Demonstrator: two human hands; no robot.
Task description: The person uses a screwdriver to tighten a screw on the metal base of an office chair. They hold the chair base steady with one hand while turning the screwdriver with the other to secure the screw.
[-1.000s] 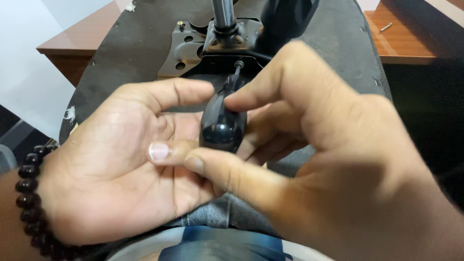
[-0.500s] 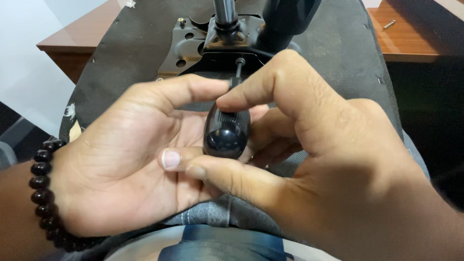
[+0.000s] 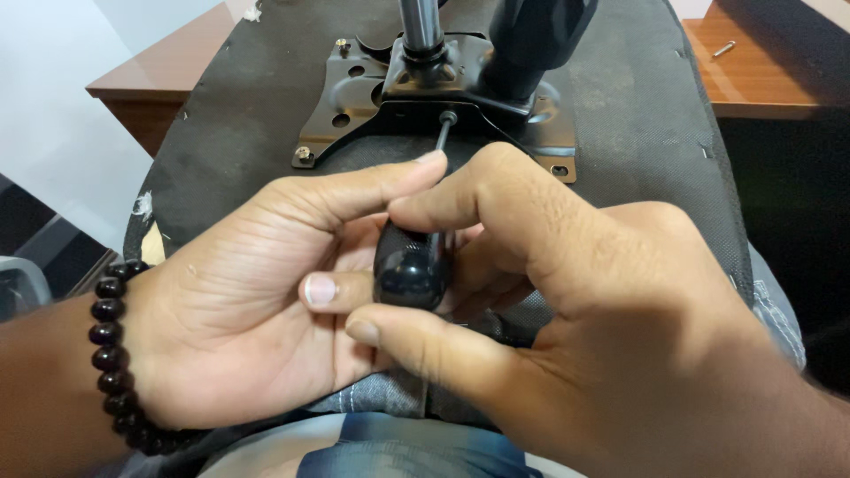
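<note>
a glossy black plastic-handled screwdriver (image 3: 410, 265) was held at the centre of the frame, its thin metal shaft (image 3: 444, 131) aimed up at the black stamped-steel mounting plate (image 3: 354, 111) on the dark fabric underside of the overturned chair seat (image 3: 257, 133). the right hand (image 3: 567, 301) was closed round the handle; the left hand (image 3: 257, 301), half open, was pinched on it. compared with a second earlier, the handle was seen slightly rotated and the left thumb shifted, suggesting a screw being driven.
</note>
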